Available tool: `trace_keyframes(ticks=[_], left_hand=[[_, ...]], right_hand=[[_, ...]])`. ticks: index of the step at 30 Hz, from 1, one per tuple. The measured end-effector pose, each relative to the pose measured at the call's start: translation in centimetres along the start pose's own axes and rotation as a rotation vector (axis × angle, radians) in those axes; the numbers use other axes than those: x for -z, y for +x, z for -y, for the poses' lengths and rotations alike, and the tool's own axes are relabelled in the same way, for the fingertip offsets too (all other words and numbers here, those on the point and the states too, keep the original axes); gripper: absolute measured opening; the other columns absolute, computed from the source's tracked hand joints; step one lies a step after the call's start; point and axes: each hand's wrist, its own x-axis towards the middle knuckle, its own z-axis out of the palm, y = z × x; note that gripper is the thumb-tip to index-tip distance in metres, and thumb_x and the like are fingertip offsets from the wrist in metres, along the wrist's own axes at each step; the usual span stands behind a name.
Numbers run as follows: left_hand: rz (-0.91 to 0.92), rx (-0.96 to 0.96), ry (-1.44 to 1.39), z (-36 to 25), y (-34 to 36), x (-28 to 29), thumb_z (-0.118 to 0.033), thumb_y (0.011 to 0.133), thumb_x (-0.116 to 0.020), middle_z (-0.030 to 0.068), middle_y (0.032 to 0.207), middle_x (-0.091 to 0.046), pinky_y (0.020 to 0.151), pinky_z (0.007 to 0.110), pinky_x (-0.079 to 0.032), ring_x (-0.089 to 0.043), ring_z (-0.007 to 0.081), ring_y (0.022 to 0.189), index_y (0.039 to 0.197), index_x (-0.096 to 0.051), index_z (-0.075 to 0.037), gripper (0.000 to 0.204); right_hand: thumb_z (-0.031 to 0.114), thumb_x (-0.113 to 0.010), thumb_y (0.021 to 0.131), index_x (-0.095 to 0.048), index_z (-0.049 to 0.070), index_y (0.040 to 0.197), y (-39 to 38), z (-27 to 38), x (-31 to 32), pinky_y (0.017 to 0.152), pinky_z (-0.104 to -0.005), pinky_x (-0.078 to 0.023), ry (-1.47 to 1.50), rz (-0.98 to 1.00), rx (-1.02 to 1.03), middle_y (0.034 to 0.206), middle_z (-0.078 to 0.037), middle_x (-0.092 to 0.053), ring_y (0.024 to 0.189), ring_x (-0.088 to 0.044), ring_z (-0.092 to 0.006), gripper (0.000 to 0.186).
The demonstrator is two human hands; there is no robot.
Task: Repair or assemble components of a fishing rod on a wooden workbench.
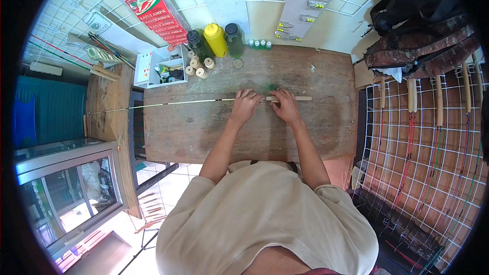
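Observation:
A thin pale fishing rod [188, 102] with dark bands lies across the wooden table, its tip reaching left past the table edge. At its right end is a light wooden handle [304, 99]. My left hand [245, 106] has its fingers closed round the rod just left of the handle. My right hand [287, 107] grips the handle, with the handle's butt sticking out to the right. Fine green thread [270, 87] lies loosely just beyond my fingers. What the fingertips pinch is partly hidden.
Wooden spools [201, 73], a yellow squeeze bottle [216, 40], dark bottles [235, 40] and several small vials [262, 44] stand along the back. A white box [144, 70] sits at the back left. Rods hang from a white wire rack [407, 158] on the right.

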Motion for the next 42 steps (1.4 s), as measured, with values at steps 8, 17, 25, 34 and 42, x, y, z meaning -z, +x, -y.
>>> trace_keyframes(ticks=[8, 17, 25, 34, 42], left_hand=[[-0.067, 0.049, -0.019, 1.4, -0.8, 1.2, -0.023, 0.086, -0.063, 0.0042, 0.104, -0.066, 0.091, 0.040, -0.038, -0.054, 0.0242, 0.112, 0.101, -0.068, -0.012, 0.019], [-0.196, 0.174, 0.060, 4.1, -0.4, 2.8, -0.020, 0.086, -0.061, 0.0042, 0.101, -0.066, 0.089, 0.040, -0.040, -0.054, 0.0251, 0.108, 0.096, -0.068, -0.009, 0.016], [-0.014, 0.353, 0.074, 7.9, 1.3, 3.8, -0.019, 0.085, -0.059, 0.0049, 0.104, -0.065, 0.089, 0.042, -0.043, -0.054, 0.0261, 0.109, 0.099, -0.067, -0.011, 0.018], [0.203, 0.404, 0.109, 10.3, 3.0, 3.3, -0.022, 0.082, -0.065, 0.0077, 0.111, -0.060, 0.095, 0.042, -0.040, -0.051, 0.0266, 0.112, 0.099, -0.066, -0.011, 0.021], [0.176, 0.297, 0.150, 11.6, 2.8, 2.1, -0.019, 0.081, -0.064, 0.0106, 0.111, -0.057, 0.092, 0.046, -0.040, -0.047, 0.0298, 0.112, 0.090, -0.066, -0.010, 0.013]], right_hand=[[0.022, -0.067, 0.082, -0.058, 0.011, 0.121, 1.0, 1.7, -0.6, 0.096, -0.0427, -0.037, 0.024, -0.014, 0.042, 0.118, -0.014, -0.060, 0.119, -0.049, -0.0297, 0.041], [0.025, -0.062, 0.087, -0.063, 0.009, 0.112, 3.0, 3.9, -1.6, 0.095, -0.0428, -0.039, 0.030, -0.114, 0.039, 0.113, -0.010, -0.062, 0.116, -0.051, -0.0298, 0.030], [0.016, -0.064, 0.083, -0.067, 0.012, 0.106, 7.0, 5.8, -3.2, 0.096, -0.0434, -0.040, -0.014, -0.131, 0.006, 0.110, -0.010, -0.061, 0.116, -0.048, -0.0315, 0.024], [0.011, -0.070, 0.073, -0.069, 0.014, 0.105, 9.3, 7.3, -7.8, 0.101, -0.0450, -0.039, -0.124, -0.161, -0.149, 0.122, -0.012, -0.052, 0.120, -0.040, -0.0390, 0.032], [0.006, -0.071, 0.071, -0.068, 0.013, 0.102, 10.1, 7.7, -9.1, 0.099, -0.0446, -0.039, -0.117, -0.173, -0.216, 0.120, -0.011, -0.053, 0.116, -0.042, -0.0371, 0.032]])
